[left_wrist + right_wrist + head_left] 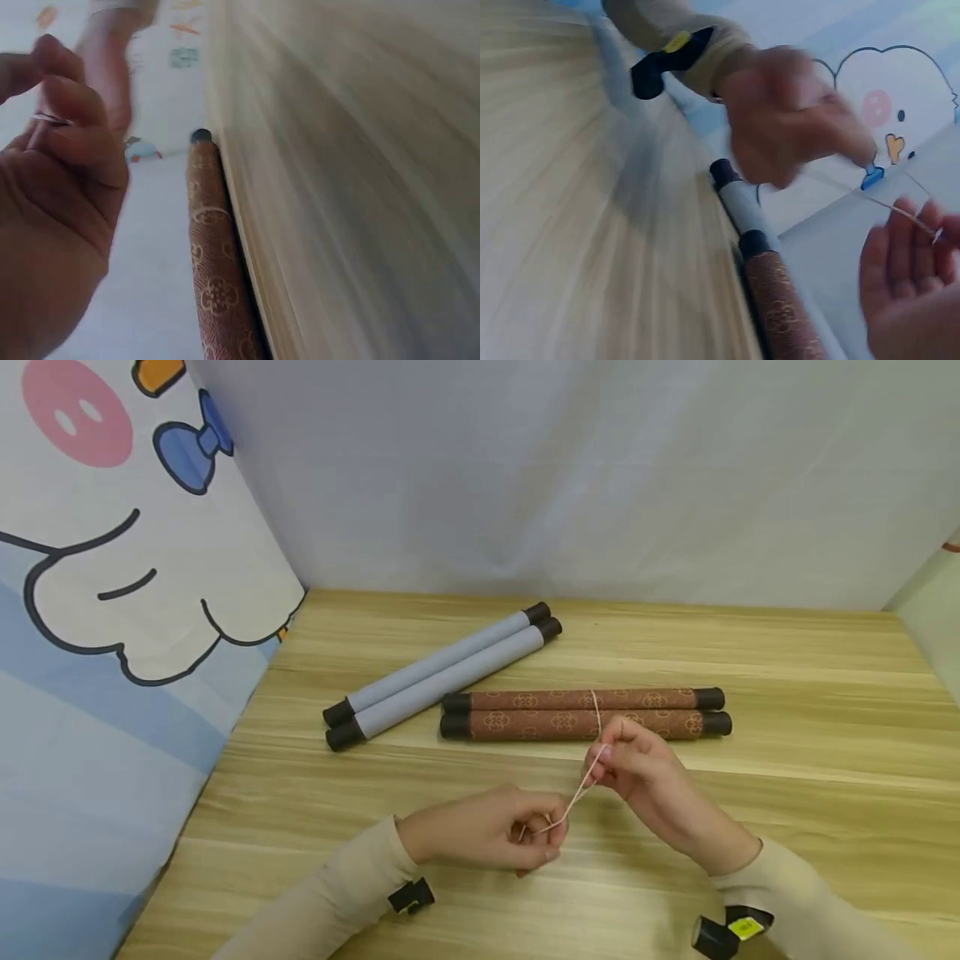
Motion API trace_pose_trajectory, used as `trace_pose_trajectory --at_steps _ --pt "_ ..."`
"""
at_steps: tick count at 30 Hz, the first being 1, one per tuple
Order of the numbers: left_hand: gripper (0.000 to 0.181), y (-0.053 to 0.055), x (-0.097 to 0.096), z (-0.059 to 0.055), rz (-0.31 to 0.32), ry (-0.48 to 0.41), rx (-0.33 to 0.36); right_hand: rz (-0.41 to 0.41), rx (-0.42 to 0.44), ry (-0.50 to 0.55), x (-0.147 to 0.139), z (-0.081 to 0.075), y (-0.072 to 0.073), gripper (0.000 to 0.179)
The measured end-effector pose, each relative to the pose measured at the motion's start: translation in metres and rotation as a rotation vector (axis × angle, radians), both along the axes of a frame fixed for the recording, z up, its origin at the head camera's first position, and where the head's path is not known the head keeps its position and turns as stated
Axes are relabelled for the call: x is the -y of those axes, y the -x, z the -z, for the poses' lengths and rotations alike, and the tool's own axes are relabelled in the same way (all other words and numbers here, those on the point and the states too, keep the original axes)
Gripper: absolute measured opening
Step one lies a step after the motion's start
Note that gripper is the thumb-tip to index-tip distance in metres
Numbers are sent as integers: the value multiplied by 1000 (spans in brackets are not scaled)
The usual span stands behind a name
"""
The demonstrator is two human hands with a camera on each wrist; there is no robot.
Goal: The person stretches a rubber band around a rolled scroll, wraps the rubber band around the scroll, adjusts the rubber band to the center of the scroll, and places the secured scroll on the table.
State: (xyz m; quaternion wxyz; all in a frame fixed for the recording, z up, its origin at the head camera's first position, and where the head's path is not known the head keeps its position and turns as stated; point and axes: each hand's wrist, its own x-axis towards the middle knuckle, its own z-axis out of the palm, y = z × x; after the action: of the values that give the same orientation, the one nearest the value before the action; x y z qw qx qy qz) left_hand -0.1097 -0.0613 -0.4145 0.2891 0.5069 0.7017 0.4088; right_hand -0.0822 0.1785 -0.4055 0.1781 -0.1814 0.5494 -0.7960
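A brown scroll [517, 723] with gold floral patterns and black end knobs, rolled in from both ends, lies crosswise on the table. A thin pale cord [597, 714] crosses over it right of its middle and runs toward the person. My right hand [648, 777], close to the scroll's front side, pinches the cord between thumb and fingers. Nearer the person, my left hand [517, 831] holds another stretch, its fingers curled with cord looped over them. Between the hands the cord is drawn tight. In the right wrist view the left hand [787, 120] is blurred.
Behind and left of the brown scroll a grey-blue scroll [446, 677] with black knobs lies slantwise, one end close to it. Both rest on a wood-grain table [810, 693]. A pale curtain [562, 485] hangs behind, and a cartoon-printed cloth [112, 610] covers the left side.
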Motion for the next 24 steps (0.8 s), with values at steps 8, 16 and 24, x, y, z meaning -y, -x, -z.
trace_pose_trajectory --at_steps 8,16,24 --pt "17 21 13 6 -178 117 -648 -455 -257 -282 2 -19 -18 25" --pt "12 2 -4 -17 -140 -134 -1042 -290 -192 -875 7 -14 -11 29" --pt "18 -51 -34 -7 212 -90 -1149 4 -292 -1205 18 -24 0 56"
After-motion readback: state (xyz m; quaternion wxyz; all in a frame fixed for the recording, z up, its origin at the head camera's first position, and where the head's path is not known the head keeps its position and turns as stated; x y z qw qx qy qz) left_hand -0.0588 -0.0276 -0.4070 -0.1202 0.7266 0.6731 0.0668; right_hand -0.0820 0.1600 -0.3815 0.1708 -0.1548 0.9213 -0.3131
